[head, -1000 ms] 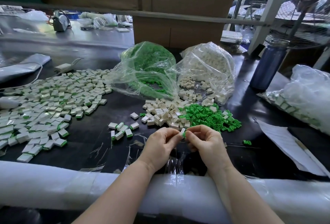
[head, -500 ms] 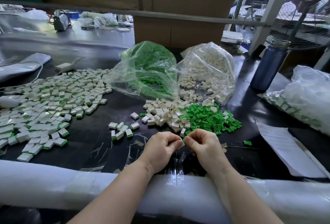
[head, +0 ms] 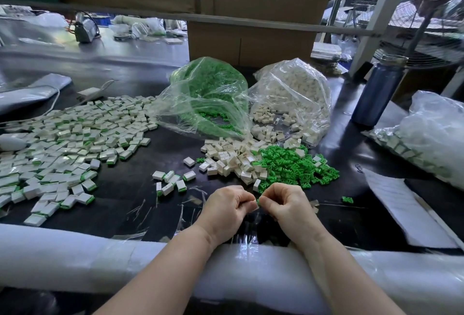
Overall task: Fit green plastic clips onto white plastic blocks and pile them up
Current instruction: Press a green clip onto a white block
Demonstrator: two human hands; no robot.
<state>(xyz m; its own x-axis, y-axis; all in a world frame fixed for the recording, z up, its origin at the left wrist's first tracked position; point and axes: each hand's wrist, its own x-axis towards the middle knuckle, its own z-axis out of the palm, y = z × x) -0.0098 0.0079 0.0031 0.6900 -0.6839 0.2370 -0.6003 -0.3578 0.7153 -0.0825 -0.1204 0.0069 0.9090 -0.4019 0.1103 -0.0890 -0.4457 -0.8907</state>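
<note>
Hands: left hand (head: 227,208) and right hand (head: 286,205) meet fingertip to fingertip at the near edge of the table (head: 130,189), just short of the loose piles. A second ago they were raised a little nearer the piles; they have since dropped toward the padded edge (head: 75,252) and closed in tighter.
Clip (head: 257,202): only a sliver of green shows between the fingertips, pinched from both sides. The block it goes into is hidden inside the fingers; which hand holds it cannot be told.
Reading: clip appears to be pressed home now, so this piece is likely near done and due for the pile.
Blocks (head: 231,161): loose heap ahead of the hands, touching the clips (head: 293,167) heap to its right.
Finished pieces (head: 75,144): broad spread on the left; a small cluster (head: 170,181) lies just left of the hands.
Bags: green bag (head: 208,93) and white bag (head: 293,93) behind the heaps, both open.
Stray clip (head: 347,199): alone, right of the hands.
</note>
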